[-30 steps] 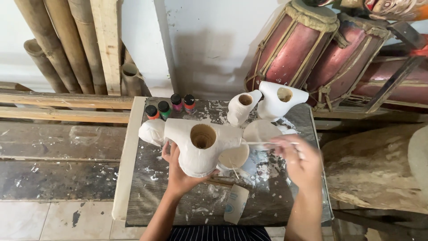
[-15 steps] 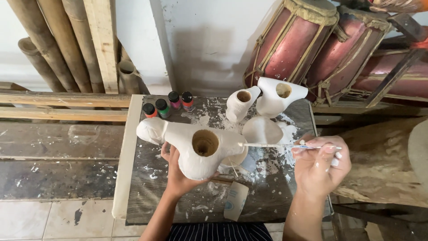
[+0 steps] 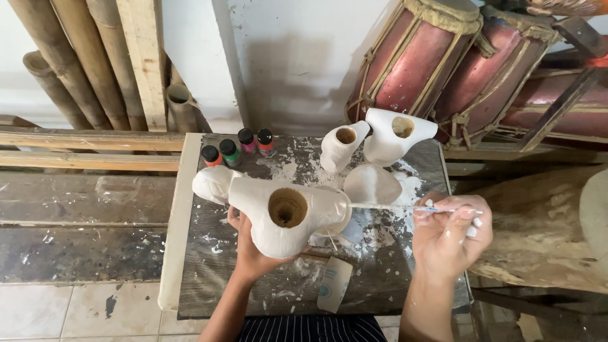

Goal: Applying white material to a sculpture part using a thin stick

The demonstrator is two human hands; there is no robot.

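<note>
left hand (image 3: 248,248): your fingers wrap the underside of the white hollow figure (image 3: 285,214), closed on it, holding it above the near-left part of the table (image 3: 380,278).
figure: round hole faces up, pale bulge sticks out left, body sits over your palm.
right hand (image 3: 448,233): pinched shut on a thin paintbrush (image 3: 405,208), right of the figure.
brush: lies level, tip just at the figure's right side; contact unclear.
far table: two more white figures (image 3: 373,142), four small paint bottles (image 3: 237,147).
near edge: small paper cup (image 3: 334,285) lying down.
</note>
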